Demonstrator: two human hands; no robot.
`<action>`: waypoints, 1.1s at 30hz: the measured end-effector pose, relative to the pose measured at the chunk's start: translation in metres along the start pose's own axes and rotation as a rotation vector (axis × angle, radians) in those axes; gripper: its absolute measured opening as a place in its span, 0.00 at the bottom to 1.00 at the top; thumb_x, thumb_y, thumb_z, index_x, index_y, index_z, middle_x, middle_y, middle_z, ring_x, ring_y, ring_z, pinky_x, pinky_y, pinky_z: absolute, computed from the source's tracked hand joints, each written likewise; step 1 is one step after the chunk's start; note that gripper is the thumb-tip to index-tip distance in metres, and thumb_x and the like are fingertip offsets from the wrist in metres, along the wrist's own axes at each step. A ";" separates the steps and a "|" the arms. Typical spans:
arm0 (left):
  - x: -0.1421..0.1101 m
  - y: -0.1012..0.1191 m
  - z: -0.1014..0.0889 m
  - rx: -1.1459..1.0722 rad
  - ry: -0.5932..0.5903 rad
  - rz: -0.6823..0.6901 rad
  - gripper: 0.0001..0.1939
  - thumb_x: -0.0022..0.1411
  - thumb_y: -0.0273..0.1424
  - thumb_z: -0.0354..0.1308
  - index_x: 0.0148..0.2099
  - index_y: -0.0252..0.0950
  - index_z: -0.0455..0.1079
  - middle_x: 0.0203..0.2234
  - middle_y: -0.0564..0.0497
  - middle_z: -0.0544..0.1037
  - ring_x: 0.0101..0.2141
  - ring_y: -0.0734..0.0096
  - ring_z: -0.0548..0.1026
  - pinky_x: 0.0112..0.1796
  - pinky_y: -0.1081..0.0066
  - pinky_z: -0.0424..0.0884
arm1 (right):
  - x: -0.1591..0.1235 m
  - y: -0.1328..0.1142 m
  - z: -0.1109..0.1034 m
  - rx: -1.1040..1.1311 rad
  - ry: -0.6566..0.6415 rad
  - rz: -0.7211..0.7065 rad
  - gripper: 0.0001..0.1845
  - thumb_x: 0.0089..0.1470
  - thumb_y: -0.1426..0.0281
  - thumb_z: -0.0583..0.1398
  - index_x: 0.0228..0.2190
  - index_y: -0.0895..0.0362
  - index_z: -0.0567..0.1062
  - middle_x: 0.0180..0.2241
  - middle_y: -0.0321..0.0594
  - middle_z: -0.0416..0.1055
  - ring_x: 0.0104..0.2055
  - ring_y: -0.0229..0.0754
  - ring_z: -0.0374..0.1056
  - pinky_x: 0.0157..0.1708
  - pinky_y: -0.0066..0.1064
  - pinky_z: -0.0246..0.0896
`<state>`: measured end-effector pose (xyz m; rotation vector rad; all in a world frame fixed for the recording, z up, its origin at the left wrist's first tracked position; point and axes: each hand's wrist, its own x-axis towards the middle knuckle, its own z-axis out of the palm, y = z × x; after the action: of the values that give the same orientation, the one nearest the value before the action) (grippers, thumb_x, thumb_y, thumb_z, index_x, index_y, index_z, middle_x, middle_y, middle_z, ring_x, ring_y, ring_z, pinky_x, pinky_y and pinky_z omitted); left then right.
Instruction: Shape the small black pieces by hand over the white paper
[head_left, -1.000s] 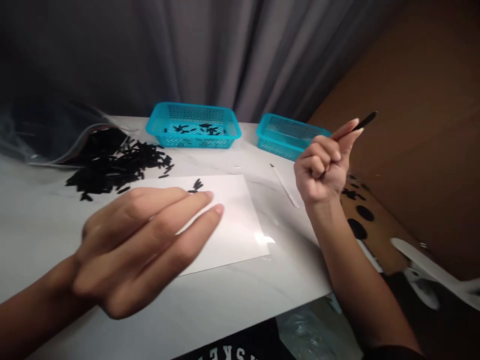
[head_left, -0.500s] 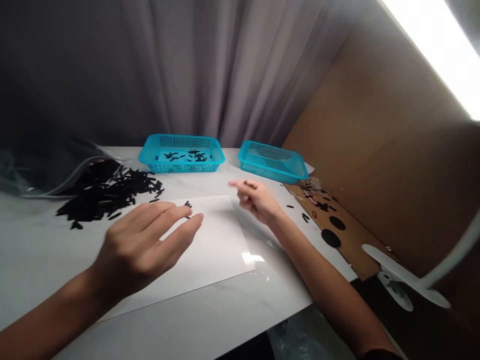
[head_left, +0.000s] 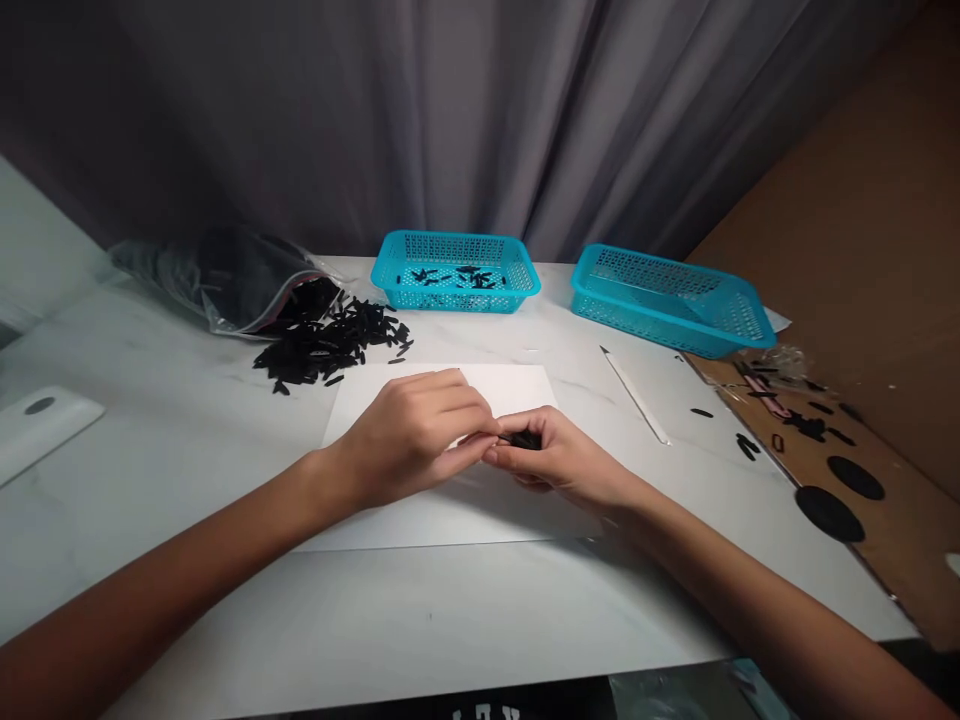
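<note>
The fingers of the right hand (head_left: 559, 450) are closed around small black pieces (head_left: 525, 440), above the white sheet (head_left: 450, 515) on the tabletop (head_left: 360, 620). The fingers of the left hand (head_left: 420, 425) are pinched together and meet them; whether they grasp some piece, one cannot tell.

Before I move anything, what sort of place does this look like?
Probably a small craft or hand-assembly workspace, perhaps at home. A clear zip bag spills small black pieces onto a marble-patterned table, and a turquoise perforated basket holds more of them.
</note>
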<state>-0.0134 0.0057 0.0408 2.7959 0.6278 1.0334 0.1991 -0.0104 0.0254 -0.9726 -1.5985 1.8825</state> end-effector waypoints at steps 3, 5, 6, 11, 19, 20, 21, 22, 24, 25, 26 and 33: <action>0.002 -0.001 -0.004 -0.049 0.040 -0.081 0.03 0.63 0.24 0.61 0.39 0.32 0.76 0.31 0.50 0.82 0.33 0.68 0.76 0.35 0.68 0.72 | -0.004 -0.005 -0.002 -0.130 0.172 -0.068 0.08 0.55 0.67 0.67 0.35 0.59 0.81 0.18 0.28 0.57 0.20 0.29 0.49 0.19 0.25 0.42; 0.004 0.000 -0.007 -0.053 0.070 -0.108 0.03 0.63 0.23 0.61 0.39 0.33 0.76 0.31 0.50 0.82 0.32 0.68 0.77 0.35 0.68 0.72 | -0.006 -0.008 -0.003 -0.141 0.278 -0.121 0.11 0.55 0.65 0.67 0.38 0.58 0.82 0.18 0.29 0.59 0.20 0.30 0.50 0.18 0.25 0.42; 0.005 0.001 -0.008 -0.054 0.083 -0.116 0.03 0.63 0.23 0.62 0.39 0.33 0.77 0.31 0.50 0.83 0.32 0.68 0.77 0.35 0.68 0.72 | -0.007 -0.010 -0.004 -0.135 0.317 -0.145 0.12 0.55 0.63 0.67 0.39 0.58 0.83 0.19 0.30 0.59 0.20 0.30 0.49 0.18 0.25 0.42; 0.009 0.010 -0.010 -0.084 0.162 -0.181 0.03 0.61 0.23 0.63 0.37 0.35 0.77 0.29 0.52 0.83 0.31 0.71 0.78 0.34 0.70 0.72 | -0.014 -0.017 -0.004 -0.168 0.426 -0.182 0.12 0.55 0.61 0.67 0.35 0.56 0.84 0.17 0.31 0.59 0.19 0.31 0.50 0.17 0.26 0.42; 0.010 0.017 -0.008 -0.104 0.241 -0.200 0.05 0.61 0.23 0.64 0.35 0.38 0.77 0.28 0.54 0.83 0.30 0.72 0.78 0.34 0.69 0.74 | -0.017 -0.020 -0.002 -0.132 0.413 -0.176 0.10 0.54 0.61 0.68 0.34 0.55 0.84 0.17 0.30 0.57 0.19 0.30 0.50 0.16 0.25 0.42; 0.010 0.018 -0.008 -0.100 0.248 -0.207 0.05 0.60 0.23 0.64 0.35 0.38 0.77 0.28 0.54 0.83 0.30 0.71 0.78 0.33 0.68 0.75 | -0.017 -0.020 -0.002 -0.120 0.412 -0.179 0.10 0.54 0.61 0.68 0.34 0.55 0.83 0.17 0.30 0.57 0.19 0.30 0.50 0.17 0.25 0.42; 0.010 0.019 -0.008 -0.100 0.256 -0.222 0.04 0.60 0.24 0.65 0.35 0.39 0.76 0.28 0.54 0.83 0.30 0.71 0.78 0.33 0.68 0.75 | -0.017 -0.019 -0.001 -0.108 0.413 -0.181 0.10 0.54 0.62 0.68 0.34 0.55 0.83 0.17 0.30 0.57 0.19 0.29 0.49 0.17 0.25 0.42; 0.009 0.021 -0.008 -0.106 0.261 -0.247 0.04 0.59 0.24 0.65 0.35 0.39 0.76 0.27 0.54 0.82 0.30 0.71 0.78 0.32 0.68 0.74 | -0.017 -0.019 -0.001 -0.093 0.413 -0.184 0.10 0.54 0.62 0.68 0.34 0.55 0.83 0.17 0.30 0.58 0.19 0.29 0.49 0.17 0.25 0.42; 0.009 0.024 -0.009 -0.145 0.259 -0.314 0.04 0.58 0.25 0.67 0.35 0.39 0.76 0.28 0.55 0.82 0.29 0.72 0.77 0.30 0.69 0.74 | -0.017 -0.018 -0.001 -0.051 0.408 -0.185 0.09 0.54 0.63 0.68 0.34 0.55 0.83 0.18 0.30 0.59 0.18 0.29 0.48 0.16 0.25 0.40; 0.010 0.025 -0.009 -0.179 0.256 -0.356 0.04 0.58 0.26 0.67 0.35 0.39 0.77 0.28 0.55 0.82 0.28 0.73 0.77 0.30 0.70 0.74 | -0.018 -0.018 -0.001 -0.024 0.403 -0.181 0.09 0.53 0.63 0.69 0.34 0.55 0.83 0.18 0.30 0.59 0.18 0.29 0.48 0.16 0.25 0.40; 0.010 0.027 -0.009 -0.226 0.255 -0.401 0.04 0.57 0.26 0.68 0.35 0.39 0.77 0.28 0.55 0.82 0.28 0.74 0.77 0.31 0.70 0.75 | -0.018 -0.018 -0.001 0.009 0.396 -0.175 0.09 0.53 0.63 0.69 0.34 0.55 0.83 0.18 0.31 0.60 0.18 0.29 0.48 0.16 0.25 0.39; 0.015 0.031 -0.013 -0.569 0.277 -0.622 0.07 0.53 0.26 0.71 0.35 0.37 0.77 0.29 0.54 0.81 0.31 0.72 0.79 0.33 0.72 0.79 | -0.019 -0.022 0.000 0.204 0.304 -0.131 0.07 0.52 0.66 0.70 0.31 0.57 0.82 0.16 0.27 0.52 0.17 0.27 0.43 0.16 0.25 0.35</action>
<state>-0.0006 -0.0172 0.0667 1.8154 0.9625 1.2093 0.2096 -0.0204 0.0513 -0.9855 -1.2371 1.6782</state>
